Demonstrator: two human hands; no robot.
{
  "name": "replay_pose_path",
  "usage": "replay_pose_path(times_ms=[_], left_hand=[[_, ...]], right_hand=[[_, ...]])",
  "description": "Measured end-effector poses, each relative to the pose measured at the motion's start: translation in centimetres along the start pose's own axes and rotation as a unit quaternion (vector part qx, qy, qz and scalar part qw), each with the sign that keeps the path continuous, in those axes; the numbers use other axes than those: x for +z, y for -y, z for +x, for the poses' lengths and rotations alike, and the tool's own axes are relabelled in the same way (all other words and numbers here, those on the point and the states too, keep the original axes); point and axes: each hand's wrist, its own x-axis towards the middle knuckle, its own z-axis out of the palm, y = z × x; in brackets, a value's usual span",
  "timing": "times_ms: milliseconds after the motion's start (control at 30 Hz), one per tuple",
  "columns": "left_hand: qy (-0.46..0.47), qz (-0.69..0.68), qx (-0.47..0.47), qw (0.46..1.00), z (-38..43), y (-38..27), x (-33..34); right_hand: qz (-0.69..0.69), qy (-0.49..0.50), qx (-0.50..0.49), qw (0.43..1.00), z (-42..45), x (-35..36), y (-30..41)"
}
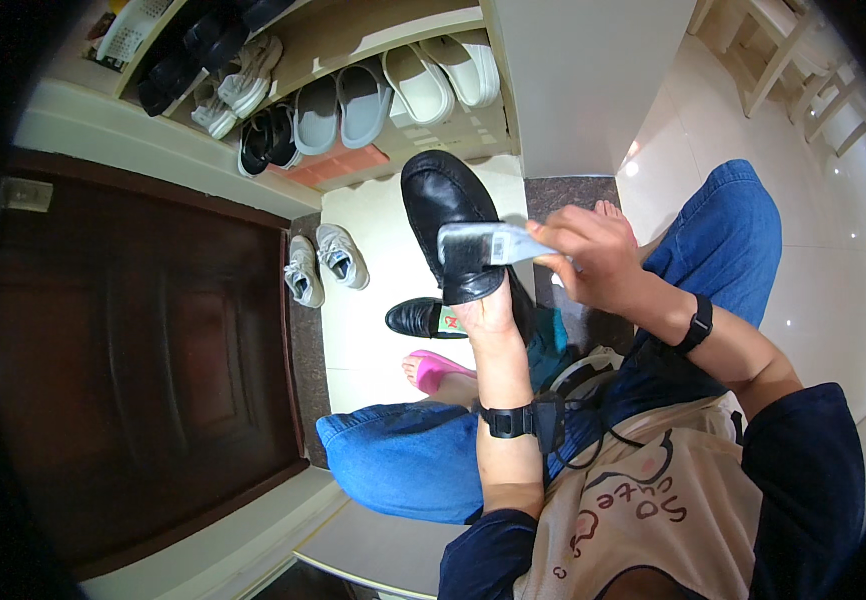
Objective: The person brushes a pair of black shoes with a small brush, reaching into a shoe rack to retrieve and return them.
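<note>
My left hand (487, 309) is pushed partly into a black leather loafer (449, 191) and holds it up, toe pointing away from me. The fingers are hidden under the shoe's tongue. In my right hand (590, 251) is the pale handle of a flat brush-like tool (470, 247), which bears a printed label. The tool's wide head lies across the loafer's upper near the tongue; its underside is hidden. Below the raised shoe, a second black loafer (414, 318) rests on the floor, with a green and white patch on its insole, partly covered by my left wrist.
Grey sneakers (341, 256) stand by the dark wooden door (147, 360). A shoe rack (373, 45) holds slippers (364, 105) and sneakers ahead. A teal cloth-like thing (549, 337) lies between my knees. Wooden chair legs (778, 67) are at the far right.
</note>
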Motion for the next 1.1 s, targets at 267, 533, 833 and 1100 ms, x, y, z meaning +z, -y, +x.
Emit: replay_pose_path(times_ms=[267, 533, 833, 1100], left_hand=[[0.054, 0.079, 0.019, 0.995, -0.2, 2.0, 2.1], [0.021, 0.221, 0.11, 0.969, -0.3, 0.3, 0.1], [0.147, -0.047, -0.077, 0.985, -1.5, 3.2, 3.8], [0.046, 0.239, 0.043, 0.969, -1.2, 4.8, 3.7]], right_hand=[[0.048, -0.125, 0.118, 0.984, 0.7, 1.8, -0.2], [0.221, -0.134, 0.169, 0.951, -3.8, 3.5, 2.1], [0.106, -0.177, 0.125, 0.971, 0.7, 3.6, 1.3], [0.068, -0.193, 0.087, 0.975, 2.4, 2.5, 0.2]])
